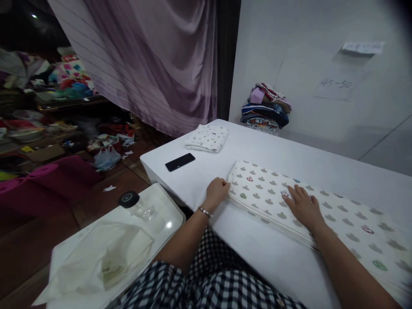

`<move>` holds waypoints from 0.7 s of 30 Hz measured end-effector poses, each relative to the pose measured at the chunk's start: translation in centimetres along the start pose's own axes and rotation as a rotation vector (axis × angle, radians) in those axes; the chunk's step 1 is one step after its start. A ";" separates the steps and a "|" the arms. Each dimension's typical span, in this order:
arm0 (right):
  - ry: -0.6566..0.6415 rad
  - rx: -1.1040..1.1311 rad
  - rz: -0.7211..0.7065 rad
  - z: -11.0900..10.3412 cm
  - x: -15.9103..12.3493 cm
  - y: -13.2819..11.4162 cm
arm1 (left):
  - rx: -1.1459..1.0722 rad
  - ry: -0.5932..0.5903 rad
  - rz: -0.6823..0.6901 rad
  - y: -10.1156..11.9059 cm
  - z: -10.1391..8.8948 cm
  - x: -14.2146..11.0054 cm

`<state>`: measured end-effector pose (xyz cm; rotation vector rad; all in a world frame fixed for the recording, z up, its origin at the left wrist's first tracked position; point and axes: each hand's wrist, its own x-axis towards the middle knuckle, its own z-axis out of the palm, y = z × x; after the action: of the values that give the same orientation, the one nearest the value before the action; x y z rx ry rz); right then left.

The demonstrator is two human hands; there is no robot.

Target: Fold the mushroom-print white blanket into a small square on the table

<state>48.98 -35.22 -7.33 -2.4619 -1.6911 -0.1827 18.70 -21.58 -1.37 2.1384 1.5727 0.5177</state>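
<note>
A long folded white cloth (pixel 270 189) printed with grey bunny-head shapes and a few red, green and blue motifs lies along the white table (pixel 254 244). At its left end, my left hand (pixel 219 190) has its fingers curled closed on the cloth's edge. My right hand (pixel 304 207) rests palm down on top of the cloth, fingers spread. Farther back on the table sits a smaller folded white cloth (pixel 208 138) with a small dark print. A black phone (pixel 180 162) lies in front of it, beyond my left hand.
A white side stand (pixel 80 240) at left holds crumpled pale fabric (pixel 109 249) and a black round-topped item (pixel 128 198). Folded textiles (pixel 266 107) are stacked by the wall. A purple curtain (pixel 161 56) hangs behind; bags and clutter cover the left floor.
</note>
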 end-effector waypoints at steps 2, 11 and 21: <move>-0.003 -0.007 -0.002 0.0 0.0 0.0 | 0.027 -0.007 -0.005 0.1 -0.1 0.2; -0.035 -0.024 0.011 -0.3 0.0 -0.4 | 0.091 -0.053 -0.042 0.2 -0.4 0.8; -0.027 -0.072 0.002 -0.3 0.0 -0.8 | 0.144 -0.149 -0.039 -0.4 -0.4 1.7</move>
<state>48.28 -35.00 -6.97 -2.5281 -1.7216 -0.2150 18.63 -19.84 -1.20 2.1904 1.6078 0.2328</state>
